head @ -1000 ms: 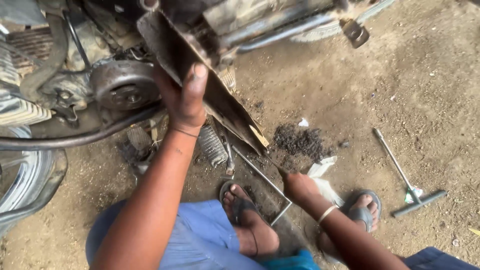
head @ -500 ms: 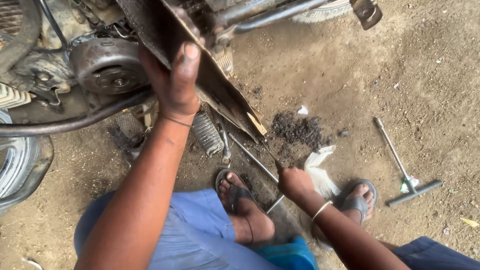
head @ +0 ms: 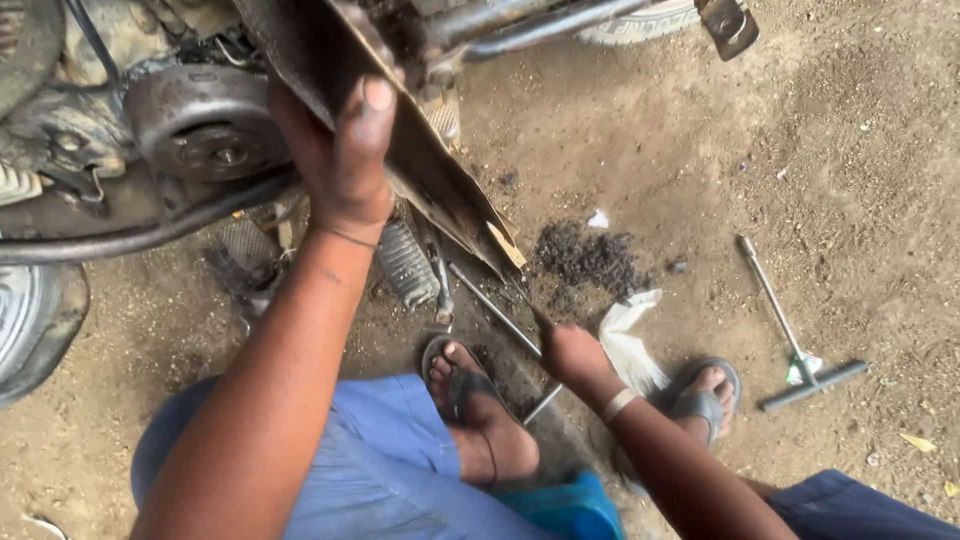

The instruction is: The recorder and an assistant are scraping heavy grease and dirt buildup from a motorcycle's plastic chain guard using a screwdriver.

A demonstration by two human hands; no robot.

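Left hand: I see my left hand [head: 345,165] raised and gripping the long metal panel [head: 420,160], thumb pointing up along its face and the fingers curled behind its edge.
Metal panel: a thin, flat sheet, dark and grimy, running on a slant from the motorcycle's frame at the top down to a narrow tip just above the dirt; a pale chipped patch shows near that lower end.
Right hand: my right hand [head: 572,355] is low, closed around a slim tool [head: 500,312] whose straight shaft reaches up to the panel's lower tip. A light band circles the wrist.
Engine cover: a round, dull grey metal casing [head: 205,125] sits just left of my left hand, with a curved dark pipe [head: 140,235] sweeping below it.
Footpeg: a ribbed rubber footpeg [head: 405,265] hangs beneath the panel, beside my forearm.
Ground: packed brown dirt floor [head: 800,150], gritty, with a heap of black crumbly debris [head: 590,255] just right of the panel's tip.
Rag: a crumpled white cloth [head: 630,345] lies beside my right hand.
T-handle wrench: a long steel rod with a cross handle [head: 795,335] lies well apart on the right.
Feet: both in sandals, the left foot [head: 475,410] planted under the tool.
Tyre: a treaded tyre [head: 30,320] at the left edge.
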